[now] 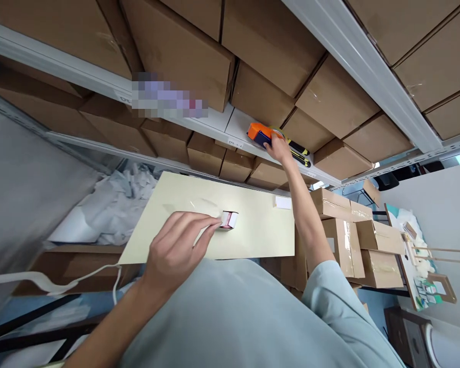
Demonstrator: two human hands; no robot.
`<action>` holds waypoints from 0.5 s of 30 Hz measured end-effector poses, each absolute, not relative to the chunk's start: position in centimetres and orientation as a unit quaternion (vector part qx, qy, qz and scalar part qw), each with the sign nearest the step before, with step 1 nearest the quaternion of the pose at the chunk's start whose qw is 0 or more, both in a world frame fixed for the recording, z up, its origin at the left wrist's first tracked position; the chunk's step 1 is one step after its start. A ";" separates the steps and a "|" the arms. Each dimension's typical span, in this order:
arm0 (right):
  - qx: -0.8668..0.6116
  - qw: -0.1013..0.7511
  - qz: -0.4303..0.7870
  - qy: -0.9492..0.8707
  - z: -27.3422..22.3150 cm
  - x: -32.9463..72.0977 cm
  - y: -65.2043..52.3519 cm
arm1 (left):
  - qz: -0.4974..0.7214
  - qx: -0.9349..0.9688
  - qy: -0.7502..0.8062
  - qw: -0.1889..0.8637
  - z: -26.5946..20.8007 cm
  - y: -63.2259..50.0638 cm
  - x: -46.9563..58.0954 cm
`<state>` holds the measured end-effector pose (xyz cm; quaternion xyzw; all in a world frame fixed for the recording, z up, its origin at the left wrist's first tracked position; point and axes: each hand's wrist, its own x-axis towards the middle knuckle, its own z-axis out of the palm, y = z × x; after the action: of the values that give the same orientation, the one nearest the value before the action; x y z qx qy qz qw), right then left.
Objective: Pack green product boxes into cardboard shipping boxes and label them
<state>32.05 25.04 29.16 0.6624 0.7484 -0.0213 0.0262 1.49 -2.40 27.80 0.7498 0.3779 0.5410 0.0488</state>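
Over the pale board, my left hand is closed in a pinch at the left side of a small open-ended box with white and pink showing. A clear, thin strip of film appears to run from the fingertips; its ends are hard to make out. Up on the shelf, my right hand grips an orange and dark-blue tape dispenser. Black and yellow utility knives lie just right of that hand, and part of a round item behind it is hidden.
Brown cartons fill the shelves above the pale work board. A small white box lies at the board's right. Crumpled white paper is heaped on the left; stacked cartons stand on the right.
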 end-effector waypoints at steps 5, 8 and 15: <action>0.672 0.057 -0.029 0.738 28.0 31.3 27.3 | 0.542 0.747 0.378 0.067 29.3 -3.8 2.0; 0.679 0.021 0.021 0.733 27.9 31.2 26.5 | 0.552 0.738 0.373 0.109 29.9 -4.7 2.1; 0.496 -0.272 -0.390 0.727 26.5 27.6 12.5 | 0.515 0.699 0.314 0.385 31.1 -6.4 1.3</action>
<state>27.65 12.52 26.54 0.4960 0.7268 -0.3897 -0.2720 1.27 -6.45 31.14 0.6990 0.3136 0.5149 0.3847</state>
